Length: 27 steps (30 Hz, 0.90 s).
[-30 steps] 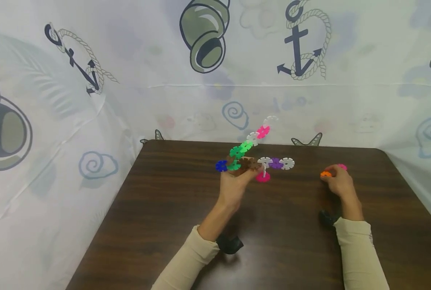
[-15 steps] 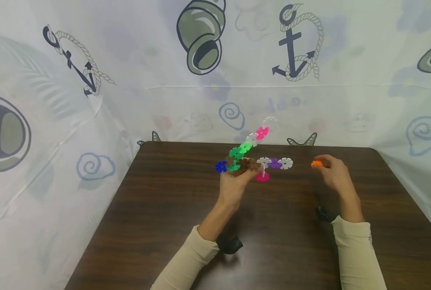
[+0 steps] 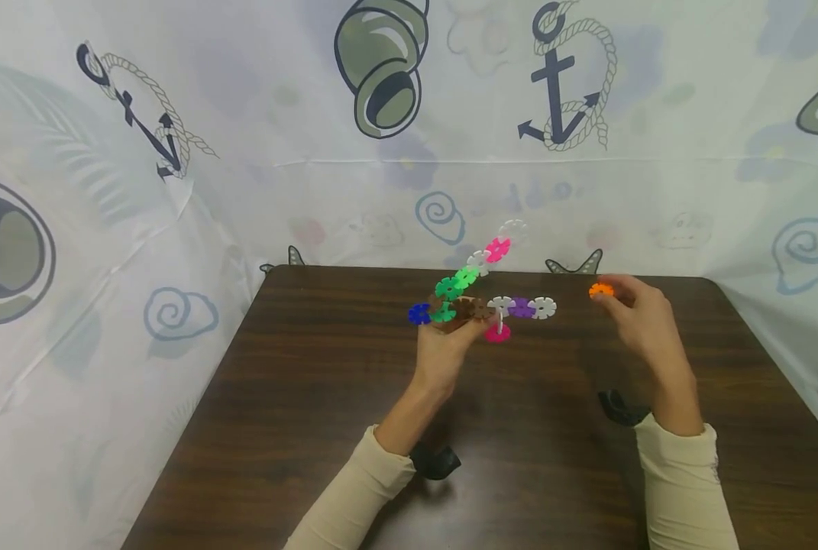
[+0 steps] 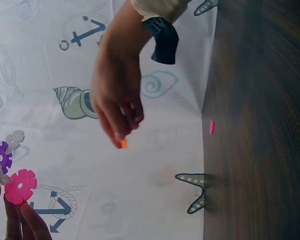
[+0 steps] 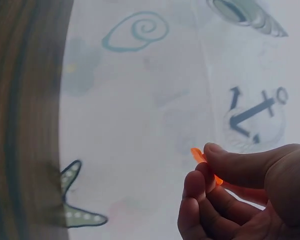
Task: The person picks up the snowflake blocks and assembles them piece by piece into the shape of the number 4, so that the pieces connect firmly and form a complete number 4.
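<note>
My left hand (image 3: pixel 438 363) grips a branching chain of interlocking snowflake discs (image 3: pixel 522 308) above the table. One arm slants up through green, white and pink discs to a clear one; another runs right through brown, white and purple. A blue disc (image 3: pixel 418 314) sits at its left end, and a pink disc (image 3: pixel 498 333) hangs below. My right hand (image 3: pixel 645 321) pinches a single orange snowflake disc (image 3: pixel 601 290) between thumb and fingers, apart from the chain, to its right. In the right wrist view that orange disc (image 5: pixel 197 154) shows edge-on, partly hidden by the thumb.
A loose pink disc (image 4: pixel 212 127) lies on the dark wooden table (image 3: pixel 518 458), visible in the left wrist view. Behind the table hangs a white cloth (image 3: pixel 312 99) with sea prints. Black straps (image 3: pixel 434 463) hang at both wrists.
My right hand has lifted the orange disc up off the table, away from the loose pink disc, and raised it further. My left hand and the chain stay nearly still.
</note>
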Tool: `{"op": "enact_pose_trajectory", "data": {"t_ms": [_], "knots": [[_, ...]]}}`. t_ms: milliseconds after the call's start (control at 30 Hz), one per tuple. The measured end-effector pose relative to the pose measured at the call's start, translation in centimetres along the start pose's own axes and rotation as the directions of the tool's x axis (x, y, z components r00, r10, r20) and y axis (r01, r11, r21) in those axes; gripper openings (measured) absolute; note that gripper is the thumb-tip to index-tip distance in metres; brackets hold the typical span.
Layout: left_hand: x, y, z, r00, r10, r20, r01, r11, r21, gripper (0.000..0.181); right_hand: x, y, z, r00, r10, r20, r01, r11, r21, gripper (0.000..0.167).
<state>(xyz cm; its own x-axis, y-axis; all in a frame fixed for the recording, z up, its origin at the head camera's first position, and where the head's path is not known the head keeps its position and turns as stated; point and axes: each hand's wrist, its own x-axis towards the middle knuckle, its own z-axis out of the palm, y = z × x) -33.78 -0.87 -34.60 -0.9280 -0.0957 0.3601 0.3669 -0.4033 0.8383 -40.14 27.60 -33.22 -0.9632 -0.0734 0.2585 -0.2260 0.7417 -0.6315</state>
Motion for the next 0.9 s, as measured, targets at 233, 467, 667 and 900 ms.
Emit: {"op": "enact_pose_trajectory", "data": {"t_ms": [233,467,667,900], "knots": [[0.1,0.1,0.1,1.0,0.012,-0.001,-0.012,1.0,0.005,0.029,-0.9,-2.1,-0.8,0.993,-0.069,-0.094,0.068,0.998,-0.01,0.046],[-0.1,0.1,0.1,1.0,-0.001,-0.005,0.001,1.0,0.005,0.028,-2.3,-4.1,-1.3,0.98,-0.101,-0.171,0.105,0.994,0.01,0.042],[-0.1,0.0,0.1,1.0,0.005,0.006,-0.005,1.0,-0.005,0.031,-3.4,-6.0,-1.5,0.951,-0.16,-0.265,0.179,0.983,0.049,0.038],[-0.2,-0.2,0.1,1.0,0.006,0.006,-0.006,1.0,0.0,0.029,-4.4,-7.8,-1.5,0.924,-0.212,-0.318,0.255,0.962,0.099,0.036]]}}
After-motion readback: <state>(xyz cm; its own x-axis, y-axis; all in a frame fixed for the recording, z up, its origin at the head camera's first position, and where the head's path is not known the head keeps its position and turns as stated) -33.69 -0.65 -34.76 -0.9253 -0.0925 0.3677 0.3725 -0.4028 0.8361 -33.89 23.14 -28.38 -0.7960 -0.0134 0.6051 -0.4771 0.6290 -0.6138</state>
